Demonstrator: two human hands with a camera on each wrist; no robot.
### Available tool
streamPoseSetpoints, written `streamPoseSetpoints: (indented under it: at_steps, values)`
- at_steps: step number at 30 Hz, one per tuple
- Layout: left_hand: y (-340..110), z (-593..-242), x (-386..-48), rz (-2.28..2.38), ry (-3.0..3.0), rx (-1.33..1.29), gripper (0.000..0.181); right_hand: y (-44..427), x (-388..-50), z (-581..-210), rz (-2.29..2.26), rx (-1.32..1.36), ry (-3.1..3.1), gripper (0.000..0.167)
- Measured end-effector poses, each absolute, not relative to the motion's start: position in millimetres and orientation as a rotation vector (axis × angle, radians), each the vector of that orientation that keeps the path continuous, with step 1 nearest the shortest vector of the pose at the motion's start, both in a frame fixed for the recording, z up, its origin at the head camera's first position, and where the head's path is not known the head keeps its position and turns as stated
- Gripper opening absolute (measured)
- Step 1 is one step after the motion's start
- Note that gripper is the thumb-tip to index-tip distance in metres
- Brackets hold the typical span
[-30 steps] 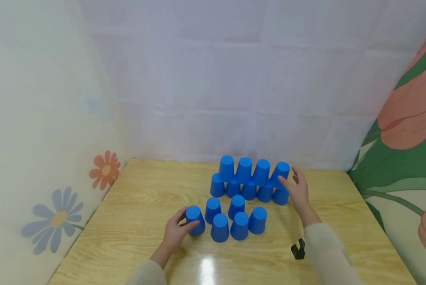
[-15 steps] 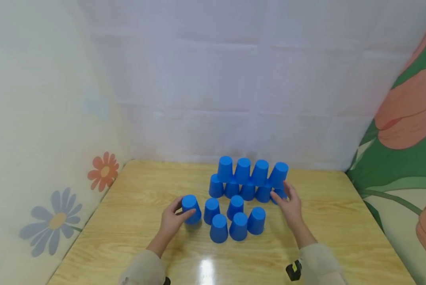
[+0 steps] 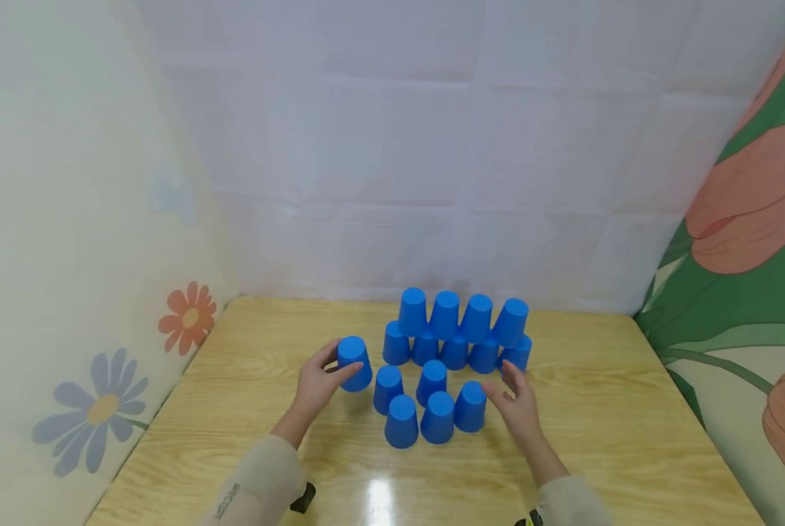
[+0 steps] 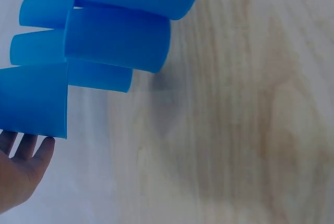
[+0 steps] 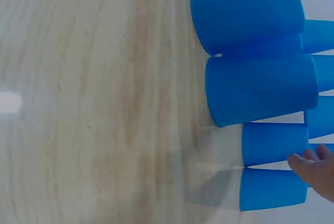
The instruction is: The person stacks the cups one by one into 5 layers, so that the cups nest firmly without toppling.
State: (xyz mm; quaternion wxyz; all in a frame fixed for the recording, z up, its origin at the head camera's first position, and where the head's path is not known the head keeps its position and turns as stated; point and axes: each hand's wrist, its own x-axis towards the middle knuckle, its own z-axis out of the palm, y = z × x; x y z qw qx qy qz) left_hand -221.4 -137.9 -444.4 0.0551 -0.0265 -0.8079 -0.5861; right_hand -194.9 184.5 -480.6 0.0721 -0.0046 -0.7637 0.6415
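Right now, an upside-down blue plastic cup (image 3: 354,364) is hanging above the table between the thumb and fingers of the left hand (image 3: 318,380), which are curving around its sides. Just to the right of those fingertips, five more upturned cups (image 3: 437,418) are standing in a loose cluster. The right hand (image 3: 518,409) is holding nothing; its fingers are resting loosely parted near the cluster's rightmost cup (image 3: 469,406), though whether they are touching it I cannot tell. Beyond both hands' fingers, a two-tier cup wall (image 3: 474,325) is rising, four upturned cups sitting on five. Beneath the fingers, a wood-grain table (image 3: 254,365) is stretching out, and farther beyond them a creased white cloth (image 3: 399,183) is hanging.
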Motion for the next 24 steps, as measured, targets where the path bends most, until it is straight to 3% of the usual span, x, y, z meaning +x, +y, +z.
streamPoseSetpoints:
  at_steps: [17,24]
  values:
    - [-110,-399,-253,-1.79,-2.402,-0.124,0.06,167,-186,-509,2.033,-0.06,-2.441,0.072]
    - [-96,-389,-266,-1.769,-2.41,-0.16,0.06,165,-186,-515,2.029,-0.012,-2.419,0.067]
